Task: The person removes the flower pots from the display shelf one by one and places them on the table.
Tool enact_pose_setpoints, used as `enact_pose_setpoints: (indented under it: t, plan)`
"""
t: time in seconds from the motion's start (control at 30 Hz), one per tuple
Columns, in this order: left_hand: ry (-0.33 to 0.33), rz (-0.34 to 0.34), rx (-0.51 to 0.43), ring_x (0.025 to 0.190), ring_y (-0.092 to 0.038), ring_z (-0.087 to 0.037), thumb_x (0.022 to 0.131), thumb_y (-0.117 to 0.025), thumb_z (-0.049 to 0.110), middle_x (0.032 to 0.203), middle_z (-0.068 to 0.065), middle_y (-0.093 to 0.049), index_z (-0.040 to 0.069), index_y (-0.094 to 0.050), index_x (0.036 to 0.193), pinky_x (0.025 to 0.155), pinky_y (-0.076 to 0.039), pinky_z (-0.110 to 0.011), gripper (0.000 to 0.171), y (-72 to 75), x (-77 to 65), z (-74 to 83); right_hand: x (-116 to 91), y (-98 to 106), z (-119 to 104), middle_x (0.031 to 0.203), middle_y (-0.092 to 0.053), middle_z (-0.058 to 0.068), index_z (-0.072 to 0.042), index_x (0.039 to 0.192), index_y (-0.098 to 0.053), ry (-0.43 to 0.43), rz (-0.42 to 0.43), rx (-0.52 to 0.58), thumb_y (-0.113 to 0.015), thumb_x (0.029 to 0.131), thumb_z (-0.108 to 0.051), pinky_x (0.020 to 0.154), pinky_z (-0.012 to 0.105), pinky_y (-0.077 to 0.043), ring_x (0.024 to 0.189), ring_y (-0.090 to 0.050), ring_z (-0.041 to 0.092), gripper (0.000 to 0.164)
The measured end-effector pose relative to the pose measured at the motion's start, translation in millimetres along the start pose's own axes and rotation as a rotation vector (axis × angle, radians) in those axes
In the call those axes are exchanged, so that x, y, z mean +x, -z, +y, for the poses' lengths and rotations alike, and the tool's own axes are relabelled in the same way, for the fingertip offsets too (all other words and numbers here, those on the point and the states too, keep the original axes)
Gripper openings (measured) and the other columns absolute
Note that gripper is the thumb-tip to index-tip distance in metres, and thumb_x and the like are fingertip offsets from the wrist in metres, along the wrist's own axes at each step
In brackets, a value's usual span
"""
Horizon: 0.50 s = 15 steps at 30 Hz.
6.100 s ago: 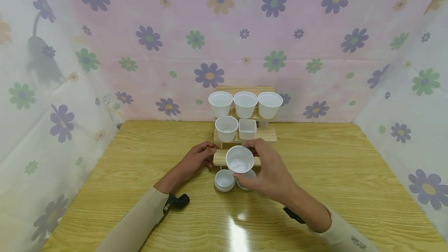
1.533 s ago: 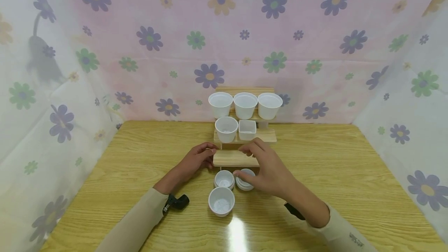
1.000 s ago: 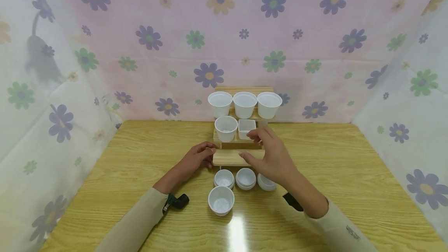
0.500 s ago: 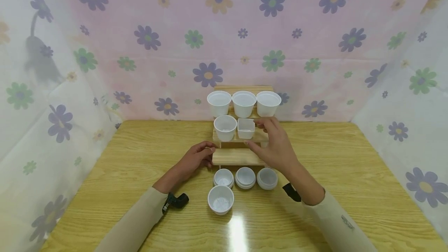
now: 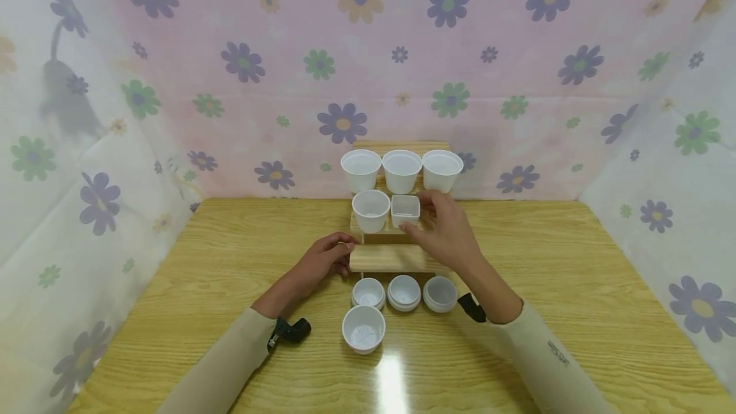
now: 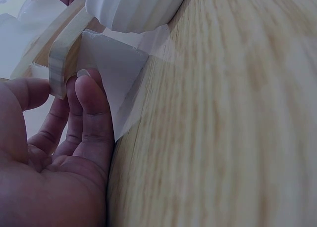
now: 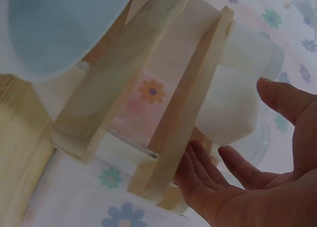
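A tiered wooden shelf stand (image 5: 397, 259) is at the table's centre. My left hand (image 5: 329, 257) pinches the left end of its lowest board, thumb and fingers about the edge in the left wrist view. On the middle board sit a round white pot (image 5: 370, 211) and a small square white pot (image 5: 405, 211). My right hand (image 5: 448, 229) is at the square pot, thumb at its front and a finger at its right side. In the right wrist view, thumb and fingertip meet the sides of the square pot (image 7: 230, 108), which is still on the board.
Three larger white pots (image 5: 402, 171) line the upper board. Three small round pots (image 5: 404, 292) stand on the table before the stand, with another white pot (image 5: 363, 329) in front of the left one. Flowered cloth (image 5: 276, 82) hangs behind.
Earlier my right hand held a round pot over the lowest board; a pot now stands at the front. The right hand has since moved up to the square pot. My left hand has stayed.
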State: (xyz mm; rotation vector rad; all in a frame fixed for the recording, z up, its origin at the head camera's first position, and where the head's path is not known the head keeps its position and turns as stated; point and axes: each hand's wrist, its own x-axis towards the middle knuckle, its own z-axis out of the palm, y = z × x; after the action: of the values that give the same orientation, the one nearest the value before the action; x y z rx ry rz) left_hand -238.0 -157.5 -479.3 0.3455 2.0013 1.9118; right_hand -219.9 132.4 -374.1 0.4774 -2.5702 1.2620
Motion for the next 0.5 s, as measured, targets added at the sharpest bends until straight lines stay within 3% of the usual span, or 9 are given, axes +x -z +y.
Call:
enact_pose_setpoints:
  t: [0.5]
  plan:
    - [-0.002,0.009,-0.02,0.079,-0.062,-0.019,0.112,-0.054,0.02,0.094,-0.009,-0.064,-0.003,-0.06,0.134,0.071,-0.057,-0.028,0.032,-2.6,-0.2,-0.3,2,-4,11,0.129,-0.068,0.02,0.001,0.139,-0.056,0.018,-0.011,0.081,-0.086,0.092,-0.012,0.102,0.051,-0.056,0.119,-0.067,0.036,0.058]
